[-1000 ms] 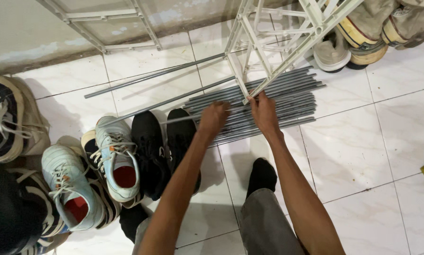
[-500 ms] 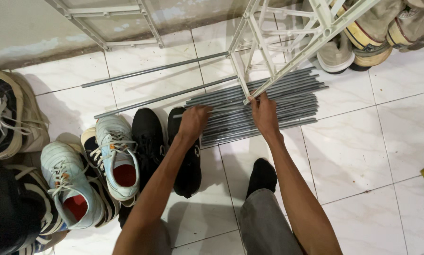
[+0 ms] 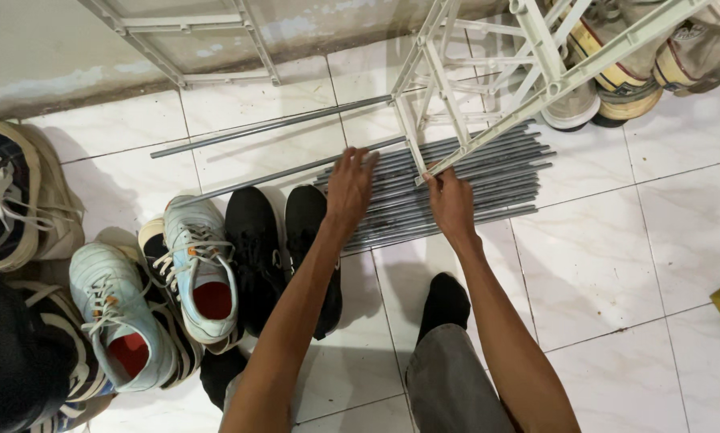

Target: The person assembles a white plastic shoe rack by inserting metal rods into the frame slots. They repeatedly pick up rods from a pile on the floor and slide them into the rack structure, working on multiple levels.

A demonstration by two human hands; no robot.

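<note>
The right hand point(image 3: 451, 202) is pinching a white frame point(image 3: 488, 76) corner while the left hand point(image 3: 349, 186) is spreading flat over grey rods point(image 3: 464, 180), nearly all lying unfitted.

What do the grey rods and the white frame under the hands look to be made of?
Grey rods: probably metal tubing, thin, straight, with a dull sheen. White frame: likely moulded plastic, matte, with ribbed struts and socket joints; painted metal cannot be excluded. Floor: glossy ceramic tile with grout lines.

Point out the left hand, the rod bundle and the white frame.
left hand point(image 3: 349, 186), head view, back of hand.
rod bundle point(image 3: 496, 180), head view, mid-length of rods.
white frame point(image 3: 554, 84), head view, slanted bar.
</note>
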